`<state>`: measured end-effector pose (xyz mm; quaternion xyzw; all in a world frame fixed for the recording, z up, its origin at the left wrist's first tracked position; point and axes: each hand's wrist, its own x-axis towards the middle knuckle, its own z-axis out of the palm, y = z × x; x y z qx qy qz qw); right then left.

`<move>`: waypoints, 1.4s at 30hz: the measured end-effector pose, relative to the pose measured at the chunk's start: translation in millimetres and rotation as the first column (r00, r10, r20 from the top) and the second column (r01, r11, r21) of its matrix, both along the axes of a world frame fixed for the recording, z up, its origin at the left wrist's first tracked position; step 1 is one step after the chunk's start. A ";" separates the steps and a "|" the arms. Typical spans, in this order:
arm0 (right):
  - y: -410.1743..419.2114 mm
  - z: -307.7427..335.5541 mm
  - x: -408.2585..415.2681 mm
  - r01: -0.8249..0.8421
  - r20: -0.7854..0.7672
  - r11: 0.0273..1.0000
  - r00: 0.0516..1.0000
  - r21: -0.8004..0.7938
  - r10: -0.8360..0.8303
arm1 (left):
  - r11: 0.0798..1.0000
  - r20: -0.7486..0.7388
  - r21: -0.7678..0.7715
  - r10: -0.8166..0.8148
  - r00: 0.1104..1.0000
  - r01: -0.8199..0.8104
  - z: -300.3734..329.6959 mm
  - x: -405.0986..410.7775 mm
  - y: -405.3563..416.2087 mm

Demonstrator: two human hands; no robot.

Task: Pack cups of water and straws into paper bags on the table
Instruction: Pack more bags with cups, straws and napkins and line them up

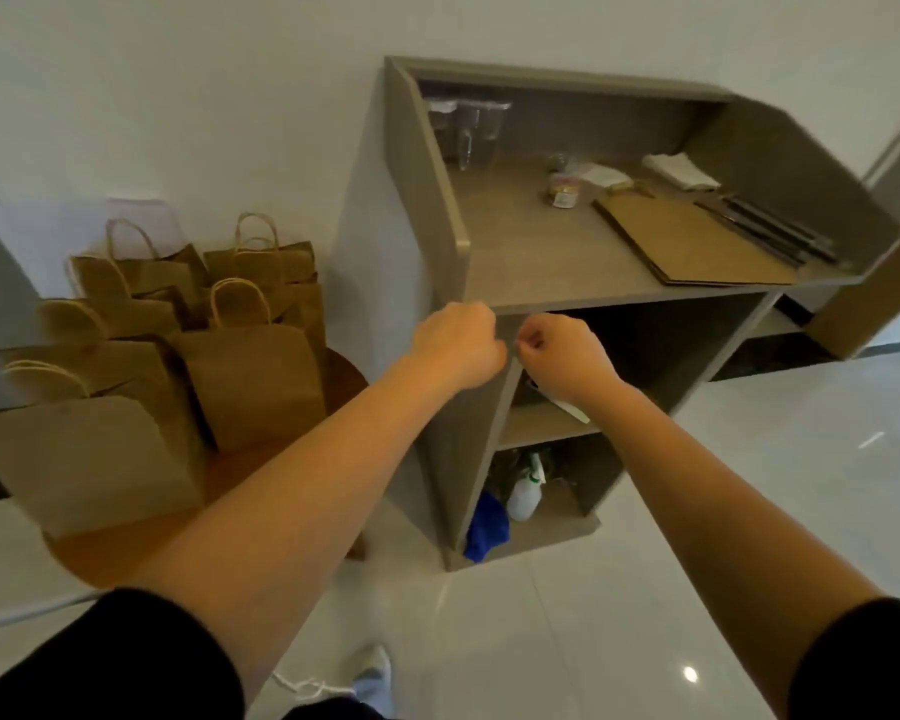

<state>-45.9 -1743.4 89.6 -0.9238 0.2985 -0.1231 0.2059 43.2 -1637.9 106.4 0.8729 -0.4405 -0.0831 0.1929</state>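
Both fists, left hand (pixel 458 343) and right hand (pixel 567 353), clenched, contents untellable; flat bags (pixel 697 246) lie up-right on counter (pixel 515 252), right hand nearer.

no readable text, jar (pixel 562 189) label blurred

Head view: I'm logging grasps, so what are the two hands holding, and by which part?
It cannot be told. The left hand and right hand are curled close together by the grey wooden counter, but motion blur hides anything held.
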 end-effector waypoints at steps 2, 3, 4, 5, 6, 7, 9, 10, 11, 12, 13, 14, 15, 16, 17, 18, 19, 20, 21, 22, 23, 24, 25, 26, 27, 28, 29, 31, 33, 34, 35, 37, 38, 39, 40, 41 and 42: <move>-24.4 4.2 -21.8 0.065 0.050 0.998 0.997 0.014 -0.066 | 0.997 -0.008 -0.058 -0.044 0.999 0.043 6.4 -18.2 -27.5; -36.5 5.7 -30.7 0.094 0.074 0.995 0.993 0.023 -0.095 | 0.995 -0.012 -0.079 -0.059 0.998 0.058 8.9 -24.6 -41.8; -48.8 6.4 -38.3 0.115 0.090 0.993 0.989 0.028 -0.117 | 0.993 -0.019 -0.092 -0.072 0.997 0.070 11.0 -29.2 -56.1; -61.2 6.9 -44.2 0.133 0.101 0.991 0.986 0.033 -0.136 | 0.992 -0.029 -0.103 -0.083 0.996 0.080 12.0 -32.1 -71.1; -73.6 7.3 -49.1 0.148 0.111 0.988 0.982 0.037 -0.151 | 0.990 -0.041 -0.111 -0.093 0.995 0.088 12.7 -34.2 -86.5; -86.8 7.6 -52.3 0.160 0.122 0.986 0.979 0.035 -0.163 | 0.989 -0.052 -0.116 -0.099 0.994 0.092 12.7 -35.1 -101.7; -115.3 8.0 -54.0 0.184 0.139 0.983 0.973 0.010 -0.184 | 0.990 -0.067 -0.114 -0.092 0.993 0.084 12.1 -34.3 -132.0; -130.7 8.5 -52.8 0.197 0.144 0.980 0.970 -0.005 -0.194 | 0.991 -0.071 -0.106 -0.088 0.994 0.080 11.8 -32.4 -147.1; -146.9 9.3 -50.0 0.207 0.151 0.978 0.967 -0.010 -0.204 | 0.992 -0.080 -0.099 -0.081 0.994 0.072 11.6 -29.6 -162.3; -163.1 9.9 -46.6 0.220 0.163 0.975 0.963 -0.016 -0.215 | 0.993 -0.085 -0.096 -0.071 0.994 0.063 11.2 -26.4 -177.7; -183.5 11.8 -40.6 0.232 0.174 0.972 0.959 -0.032 -0.223 | 0.994 -0.086 -0.097 -0.063 0.994 0.054 12.3 -21.6 -197.9; -195.2 12.5 -35.6 0.238 0.175 0.970 0.959 -0.058 -0.225 | 0.994 -0.084 -0.094 -0.056 0.995 0.048 11.9 -17.7 -208.3; -210.0 14.0 -28.7 0.247 0.157 0.965 0.960 -0.092 -0.231 | 0.995 -0.086 -0.093 -0.052 0.995 0.044 12.2 -13.4 -222.2; -227.3 14.5 -20.6 0.256 0.118 0.958 0.963 -0.131 -0.242 | 0.994 -0.090 -0.098 -0.051 0.995 0.043 12.7 -9.1 -238.4; -242.8 14.7 -12.6 0.260 0.053 0.951 0.965 -0.168 -0.255 | 0.994 -0.100 -0.103 -0.048 0.994 0.038 12.7 -4.8 -252.5; -256.3 14.0 -5.3 0.261 -0.029 0.947 0.962 -0.187 -0.270 | 0.993 -0.113 -0.112 -0.047 0.993 0.034 12.7 -0.9 -264.5; -268.2 13.5 1.2 0.262 -0.121 0.948 0.950 -0.183 -0.286 | 0.993 -0.126 -0.116 -0.046 0.991 0.031 12.5 2.9 -275.0; -278.2 12.5 6.3 0.268 -0.204 0.951 0.933 -0.154 -0.296 | 0.992 -0.135 -0.121 -0.044 0.990 0.028 12.3 6.0 -283.4; -286.1 12.0 9.6 0.269 -0.271 0.956 0.917 -0.118 -0.292 | 0.992 -0.139 -0.121 -0.041 0.989 0.024 12.1 8.6 -291.0; -293.4 11.2 11.9 0.260 -0.318 0.962 0.907 -0.088 -0.274 | 0.993 -0.142 -0.121 -0.035 0.989 0.017 11.7 10.9 -297.8; -300.2 10.3 13.3 0.243 -0.340 0.968 0.906 -0.066 -0.251 | 0.992 -0.148 -0.122 -0.027 0.989 0.009 10.8 13.0 -303.7; -306.0 10.4 14.2 0.222 -0.346 0.974 0.911 -0.050 -0.225 | 0.992 -0.154 -0.129 -0.019 0.988 -0.001 10.1 15.1 -308.9; -310.1 12.4 14.0 0.203 -0.353 0.979 0.914 -0.035 -0.202 | 0.990 -0.163 -0.138 -0.007 0.987 -0.015 9.3 16.4 -313.2; -312.6 15.2 13.8 0.188 -0.362 0.982 0.914 -0.019 -0.182 | 0.989 -0.173 -0.145 0.002 0.985 -0.027 8.9 17.0 -316.7; -315.1 18.2 13.4 0.175 -0.374 0.985 0.913 0.002 -0.161 | 0.989 -0.185 -0.145 0.007 0.983 -0.034 8.5 17.2 -319.9; -317.3 20.2 12.5 0.164 -0.383 0.986 0.913 0.028 -0.141 | 0.989 -0.198 -0.140 0.012 0.980 -0.041 8.0 16.3 -322.4; -319.3 23.1 11.0 0.154 -0.383 0.987 0.916 0.054 -0.122 | 0.989 -0.211 -0.138 0.021 0.977 -0.051 7.5 15.2 -325.0; -321.1 30.7 5.7 0.132 -0.333 0.986 0.939 0.105 -0.090 | 0.981 -0.272 -0.161 0.058 0.961 -0.105 7.3 12.2 -329.2; -318.1 38.7 -0.7 0.119 -0.220 0.986 0.971 0.114 -0.092 | 0.951 -0.411 -0.213 0.122 0.903 -0.225 9.1 7.5 -332.0; -313.3 42.2 -4.1 0.120 -0.172 0.989 0.980 0.082 -0.105 | 0.922 -0.513 -0.244 0.141 0.847 -0.301 10.4 4.5 -332.9; -306.6 45.6 -8.6 0.125 -0.144 0.992 0.982 0.030 -0.119 | 0.886 -0.635 -0.271 0.130 0.762 -0.377 12.3 0.6 -333.8; -289.5 49.3 -20.2 0.110 -0.142 0.985 0.981 -0.136 -0.129 | 0.832 -0.838 -0.276 0.036 0.544 -0.481 20.0 -8.6 -334.2; -280.0 48.8 -27.5 0.072 -0.155 0.967 0.981 -0.245 -0.113 | 0.823 -0.887 -0.276 -0.019 0.462 -0.496 24.6 -11.7 -334.6; -270.1 46.5 -35.8 0.011 -0.172 0.935 0.982 -0.354 -0.077 | 0.811 -0.908 -0.294 -0.071 0.414 -0.506 28.1 -13.8 -335.4; -260.1 42.4 -44.2 -0.062 -0.190 0.895 0.981 -0.441 -0.025 | 0.788 -0.913 -0.319 -0.107 0.393 -0.526 31.4 -15.7 -335.8; -250.9 37.0 -51.7 -0.126 -0.201 0.863 0.979 -0.490 0.029 | 0.764 -0.910 -0.338 -0.116 0.398 -0.550 33.8 -17.8 -335.6; -244.2 31.9 -58.8 -0.171 -0.203 0.851 0.976 -0.496 0.078 | 0.748 -0.896 -0.351 -0.095 0.433 -0.563 35.6 -20.3 -334.2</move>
